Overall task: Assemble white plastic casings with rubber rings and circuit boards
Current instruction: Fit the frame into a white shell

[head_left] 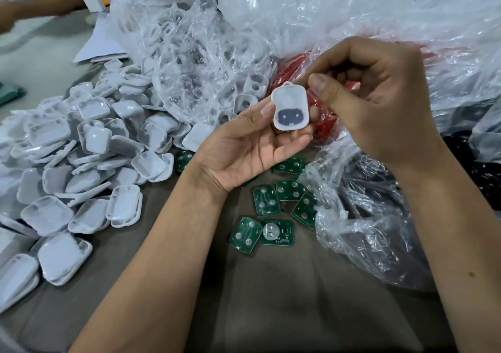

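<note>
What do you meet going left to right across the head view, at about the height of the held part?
Heap of white plastic casing halves → left hand → white rounded plastic casing with a dark insert, pinched in that hand → right hand → crumpled clear plastic bag.

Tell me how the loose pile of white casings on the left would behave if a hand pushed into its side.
The pile of white casings would probably slide and scatter: the shells look smooth and lie loosely at odd angles. Each seems light and thin, so a nudge likely shifts several. Those nearest the green circuit boards might spill onto them.
</note>
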Demonstrator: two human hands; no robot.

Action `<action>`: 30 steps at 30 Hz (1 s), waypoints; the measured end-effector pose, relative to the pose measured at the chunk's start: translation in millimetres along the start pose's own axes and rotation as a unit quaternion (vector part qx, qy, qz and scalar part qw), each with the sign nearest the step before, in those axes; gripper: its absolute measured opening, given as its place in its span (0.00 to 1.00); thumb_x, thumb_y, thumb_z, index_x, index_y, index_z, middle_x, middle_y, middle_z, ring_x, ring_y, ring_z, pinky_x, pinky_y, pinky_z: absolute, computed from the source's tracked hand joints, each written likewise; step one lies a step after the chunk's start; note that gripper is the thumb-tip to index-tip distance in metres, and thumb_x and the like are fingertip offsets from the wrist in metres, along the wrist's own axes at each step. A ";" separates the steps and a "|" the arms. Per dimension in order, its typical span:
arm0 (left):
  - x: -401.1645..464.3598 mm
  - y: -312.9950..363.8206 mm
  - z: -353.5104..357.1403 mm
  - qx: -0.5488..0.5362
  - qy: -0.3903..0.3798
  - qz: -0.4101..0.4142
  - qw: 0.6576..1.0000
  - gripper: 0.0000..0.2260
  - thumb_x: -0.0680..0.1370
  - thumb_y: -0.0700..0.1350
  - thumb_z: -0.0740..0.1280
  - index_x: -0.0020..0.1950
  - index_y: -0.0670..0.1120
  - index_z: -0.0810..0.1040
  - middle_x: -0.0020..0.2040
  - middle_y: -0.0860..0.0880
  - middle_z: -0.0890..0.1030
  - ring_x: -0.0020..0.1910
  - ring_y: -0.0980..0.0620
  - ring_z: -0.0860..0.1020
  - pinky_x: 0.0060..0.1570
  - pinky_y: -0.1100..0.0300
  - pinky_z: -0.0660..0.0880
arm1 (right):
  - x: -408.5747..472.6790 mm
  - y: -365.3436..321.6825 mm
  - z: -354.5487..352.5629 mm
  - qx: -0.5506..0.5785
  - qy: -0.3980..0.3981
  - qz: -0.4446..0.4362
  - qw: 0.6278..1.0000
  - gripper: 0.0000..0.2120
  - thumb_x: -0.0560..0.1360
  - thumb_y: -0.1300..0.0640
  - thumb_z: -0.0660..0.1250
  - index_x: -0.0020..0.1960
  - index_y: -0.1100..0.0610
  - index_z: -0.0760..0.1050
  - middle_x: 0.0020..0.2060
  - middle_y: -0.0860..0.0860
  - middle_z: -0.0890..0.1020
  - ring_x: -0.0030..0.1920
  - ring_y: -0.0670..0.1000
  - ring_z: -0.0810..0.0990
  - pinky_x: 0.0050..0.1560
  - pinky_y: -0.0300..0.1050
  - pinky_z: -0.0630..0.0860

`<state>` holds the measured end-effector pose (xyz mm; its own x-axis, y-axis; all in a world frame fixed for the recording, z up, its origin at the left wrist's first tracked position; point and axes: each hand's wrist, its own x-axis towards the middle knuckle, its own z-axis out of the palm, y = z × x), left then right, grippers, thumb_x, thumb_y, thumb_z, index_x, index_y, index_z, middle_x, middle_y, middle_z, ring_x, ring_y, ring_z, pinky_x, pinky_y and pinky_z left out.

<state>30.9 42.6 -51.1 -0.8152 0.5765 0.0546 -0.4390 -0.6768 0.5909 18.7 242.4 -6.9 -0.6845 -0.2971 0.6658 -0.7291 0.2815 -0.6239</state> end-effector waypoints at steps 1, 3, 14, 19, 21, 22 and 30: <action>-0.3 0.4 0.4 0.000 -0.004 -0.001 1.000 0.22 0.72 0.34 0.76 0.65 0.34 0.77 0.57 0.30 0.81 0.52 0.36 0.84 0.56 0.46 0.82 | -0.2 -0.4 0.8 0.001 -0.001 -0.003 1.000 0.03 0.80 0.64 0.71 0.50 0.63 0.83 0.39 0.57 0.85 0.36 0.43 0.82 0.39 0.35 0.76; -0.4 0.7 1.6 0.001 -0.006 0.000 1.000 0.22 0.70 0.34 0.77 0.64 0.35 0.79 0.57 0.31 0.81 0.51 0.35 0.84 0.55 0.46 0.82 | -0.9 -0.8 2.3 0.003 -0.009 -0.007 1.000 0.01 0.79 0.64 0.72 0.50 0.62 0.82 0.38 0.55 0.84 0.35 0.43 0.82 0.38 0.35 0.76; -0.1 0.7 1.2 0.008 0.013 0.008 1.000 0.23 0.70 0.35 0.77 0.64 0.36 0.79 0.55 0.33 0.82 0.50 0.36 0.84 0.54 0.46 0.83 | -1.7 -0.3 2.7 -0.033 -0.032 -0.017 0.999 0.04 0.79 0.63 0.72 0.49 0.63 0.84 0.43 0.56 0.82 0.42 0.55 0.82 0.42 0.49 0.77; 0.7 0.8 -1.1 -0.003 0.001 0.002 1.000 0.28 0.70 0.34 0.77 0.70 0.37 0.74 0.57 0.31 0.80 0.51 0.36 0.84 0.56 0.46 0.82 | -1.5 -3.0 4.1 0.012 -0.020 -0.026 0.999 0.11 0.85 0.58 0.64 0.50 0.61 0.84 0.38 0.53 0.79 0.41 0.39 0.76 0.45 0.34 0.70; 1.1 0.9 -2.7 -0.007 -0.008 0.003 1.000 0.29 0.71 0.34 0.77 0.71 0.37 0.73 0.58 0.31 0.80 0.52 0.35 0.84 0.56 0.45 0.82 | -1.9 -2.7 4.9 0.009 -0.015 -0.024 1.000 0.13 0.85 0.58 0.63 0.49 0.62 0.84 0.38 0.52 0.78 0.42 0.39 0.76 0.46 0.35 0.70; 1.0 1.1 -3.3 -0.009 -0.015 0.004 1.000 0.28 0.72 0.34 0.76 0.71 0.37 0.73 0.58 0.30 0.80 0.52 0.35 0.84 0.57 0.45 0.81 | -2.0 -2.6 5.1 0.007 -0.014 -0.020 1.000 0.14 0.85 0.58 0.64 0.49 0.62 0.85 0.40 0.54 0.79 0.42 0.40 0.77 0.45 0.34 0.70; 1.8 1.3 -4.7 -0.011 -0.005 0.008 1.000 0.23 0.72 0.34 0.76 0.66 0.35 0.77 0.56 0.33 0.82 0.52 0.35 0.84 0.57 0.45 0.82 | -3.1 -3.1 8.8 -0.055 -0.032 -0.032 0.997 0.11 0.84 0.57 0.67 0.51 0.60 0.87 0.47 0.57 0.78 0.43 0.47 0.80 0.42 0.39 0.72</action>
<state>27.1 40.6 -54.0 -0.8185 0.5698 0.0729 -0.4340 -0.6965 0.5715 23.1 234.4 -10.7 -0.6385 -0.3739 0.6728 -0.7685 0.3579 -0.5304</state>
